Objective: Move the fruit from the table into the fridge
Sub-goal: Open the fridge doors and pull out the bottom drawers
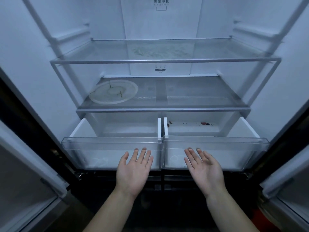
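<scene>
Both hands are held out low in front of the fridge [41, 64]. Left hand [133, 169] and right hand [204, 169] are flat, palms up, fingers straight, and they hold nothing. I cannot tell if the fingertips touch the fridge.

No fruit shows, not inside the fridge and not in a hand. No table shows either. So I think all the fruit has yet to be carried over.

What could go wrong? The 2 doors, left door [25, 181] and right door [292, 190], stand open at the sides of the fridge, and 1 might swing in while the person walks off. Round fruit put on the smooth top shelf [165, 61] might roll to the front of the fridge and drop. The left drawer [112, 139] and right drawer [215, 139] stick out at the bottom of the fridge, so a full hand could bump them. Fruit in the right drawer could get dirty from the dark and red bits [203, 123] at its back.

Inside, the fridge is white and dim. Its lower shelf [163, 109] sits just over the drawers. On that shelf, at the left of the fridge, lies 1 round see-through plate [113, 92] with marks that look like cracks.
</scene>
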Demonstrator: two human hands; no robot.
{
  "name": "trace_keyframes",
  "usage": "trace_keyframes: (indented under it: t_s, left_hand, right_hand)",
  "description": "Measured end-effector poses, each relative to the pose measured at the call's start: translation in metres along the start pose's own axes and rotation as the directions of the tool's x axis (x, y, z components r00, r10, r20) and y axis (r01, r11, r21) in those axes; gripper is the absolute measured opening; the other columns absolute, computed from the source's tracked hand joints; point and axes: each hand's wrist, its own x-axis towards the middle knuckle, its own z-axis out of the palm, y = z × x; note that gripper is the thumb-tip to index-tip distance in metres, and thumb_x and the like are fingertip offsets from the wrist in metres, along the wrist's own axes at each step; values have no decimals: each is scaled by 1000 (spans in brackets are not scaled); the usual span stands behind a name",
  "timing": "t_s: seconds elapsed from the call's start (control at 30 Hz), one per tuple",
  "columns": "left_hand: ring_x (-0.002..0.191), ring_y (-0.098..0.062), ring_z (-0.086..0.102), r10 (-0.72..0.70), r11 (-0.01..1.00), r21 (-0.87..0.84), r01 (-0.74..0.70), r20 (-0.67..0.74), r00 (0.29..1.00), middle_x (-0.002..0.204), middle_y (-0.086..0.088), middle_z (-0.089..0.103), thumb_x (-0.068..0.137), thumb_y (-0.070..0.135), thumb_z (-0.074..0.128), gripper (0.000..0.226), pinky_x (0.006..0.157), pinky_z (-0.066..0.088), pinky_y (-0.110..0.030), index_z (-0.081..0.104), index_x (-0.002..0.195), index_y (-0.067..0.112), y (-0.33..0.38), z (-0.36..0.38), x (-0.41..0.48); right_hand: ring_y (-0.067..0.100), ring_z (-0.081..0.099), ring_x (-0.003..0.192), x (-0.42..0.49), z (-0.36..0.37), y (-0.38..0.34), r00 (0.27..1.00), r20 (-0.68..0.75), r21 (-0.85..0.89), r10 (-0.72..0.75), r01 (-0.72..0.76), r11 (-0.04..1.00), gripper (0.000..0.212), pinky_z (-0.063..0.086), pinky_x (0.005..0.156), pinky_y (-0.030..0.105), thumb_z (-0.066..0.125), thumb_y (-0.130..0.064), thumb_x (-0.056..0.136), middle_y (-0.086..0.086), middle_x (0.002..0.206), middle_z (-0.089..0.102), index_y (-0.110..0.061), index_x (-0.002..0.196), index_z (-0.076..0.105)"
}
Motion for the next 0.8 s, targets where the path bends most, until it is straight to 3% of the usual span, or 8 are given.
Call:
trace_keyframes:
  t_s: [0.3, 0.43, 0.57, 0.63, 0.73, 0.8]
  left_hand:
    - [130, -37, 41, -5, 1000, 2, 5, 5, 1000, 136, -20, 50, 96, 28, 41, 46, 104, 34, -48, 43, 138, 9, -4, -8, -12]
    - [131, -37, 40, -3, 1000, -9, 3, 1, 1000, 137, -19, 49, 96, 28, 41, 46, 104, 34, -48, 44, 137, 9, -6, -10, -17]
    - [131, -37, 41, -15, 1000, -21, 15, 5, 1000, 137, -19, 50, 96, 28, 40, 45, 105, 33, -48, 45, 137, 9, -10, -14, -23]
    - [129, -37, 42, -17, 1000, -15, 17, 8, 1000, 136, -18, 51, 96, 28, 39, 44, 104, 34, -48, 46, 135, 9, -11, -15, -24]
    - [128, -36, 44, -18, 1000, -9, 18, 2, 1000, 135, -17, 52, 97, 27, 39, 42, 103, 35, -47, 48, 134, 10, -11, -16, -24]
    - [128, -36, 44, -14, 1000, -12, 14, 2, 1000, 134, -17, 54, 97, 26, 39, 42, 103, 36, -47, 47, 135, 11, -10, -17, -25]
  right_hand:
    - [32, 62, 111, -16, -9, 3, 1000, 5, 8, 2, -2, 1000, 84, 41, 101, 43, 91, -16, 33, 20, 122, 62, -9, 108, 56]
    - [32, 62, 111, -21, -11, 5, 1000, -15, 5, -9, 9, 1000, 94, 40, 102, 44, 93, -19, 30, 19, 120, 63, -8, 115, 55]
    - [31, 59, 114, -28, -13, 8, 999, -44, 14, -1, 2, 1000, 63, 40, 103, 44, 77, -19, 58, 19, 122, 62, -8, 117, 55]
    - [31, 61, 112, -30, -15, 8, 999, -50, 19, -6, 7, 1000, 75, 41, 102, 44, 83, -19, 48, 19, 121, 63, -8, 117, 55]
    - [31, 61, 113, -33, -17, 6, 997, -71, -2, -20, 20, 1000, 59, 40, 103, 43, 77, -18, 58, 18, 123, 62, -9, 112, 57]
    - [31, 61, 113, -33, -18, 5, 997, -73, -11, -25, 24, 1000, 70, 40, 103, 43, 85, -17, 49, 18, 122, 63, -8, 112, 57]
